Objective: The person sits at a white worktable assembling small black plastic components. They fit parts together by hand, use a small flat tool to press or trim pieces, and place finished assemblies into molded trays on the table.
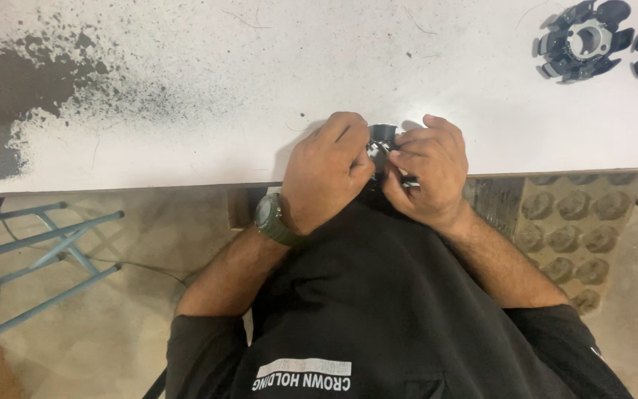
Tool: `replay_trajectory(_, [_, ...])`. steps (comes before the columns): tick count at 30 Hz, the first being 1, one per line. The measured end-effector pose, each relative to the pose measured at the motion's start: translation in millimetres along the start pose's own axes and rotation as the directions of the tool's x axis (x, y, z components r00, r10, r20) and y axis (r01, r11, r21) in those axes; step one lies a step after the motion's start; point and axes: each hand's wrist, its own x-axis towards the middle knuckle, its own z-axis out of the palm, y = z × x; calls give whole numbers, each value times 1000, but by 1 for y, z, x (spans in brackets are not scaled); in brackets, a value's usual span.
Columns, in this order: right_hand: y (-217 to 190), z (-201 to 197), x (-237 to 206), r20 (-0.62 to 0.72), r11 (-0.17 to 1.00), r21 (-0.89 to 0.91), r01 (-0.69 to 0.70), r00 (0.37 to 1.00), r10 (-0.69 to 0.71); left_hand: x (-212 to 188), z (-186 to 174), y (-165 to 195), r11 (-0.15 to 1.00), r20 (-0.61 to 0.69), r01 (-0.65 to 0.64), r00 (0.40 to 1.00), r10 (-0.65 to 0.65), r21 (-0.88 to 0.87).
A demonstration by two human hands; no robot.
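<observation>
Stretching beyond both hands, the white tabletop (186, 148) is worn dark at its far left. The left hand (326, 174), a green watch (271, 219) on its wrist, and the right hand (430, 174) curl knuckles-up at the near edge, both clasping one small black part (382, 137) between their fingertips. Two black finned rings (583, 41) lie well beyond the right hand, one cut off by the frame.

I see even, bright overhead light, mild glare on the white table (186, 74) toward twelve o'clock, soft shadows, sharp focus.
</observation>
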Motion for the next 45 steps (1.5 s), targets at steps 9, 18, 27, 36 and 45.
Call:
replay_trajectory(9, [-6, -2, 10, -24, 1000, 8, 28, 999, -28, 1, -3, 3, 999, 15, 42, 999, -42, -17])
replay_trajectory(18, [-12, -6, 21, 6, 1000, 18, 12, 1000, -12, -1, -2, 0, 998, 26, 56, 998, -56, -18])
replay_trajectory(27, [5, -41, 22, -137, 976, -5, -220, 967, 217, 8, -34, 3, 975, -76, 79, 995, -64, 208])
replay_trajectory(36, [40, -94, 10, -252, 926, -172, -336, 924, 288, 35, 6, 35, 964, 413, -68, 909, -46, 257])
replay_trajectory(45, [124, -166, -28, -251, 577, -576, -579, 797, 550, 140, 79, 64, 955, 319, -295, 903, 288, -28])
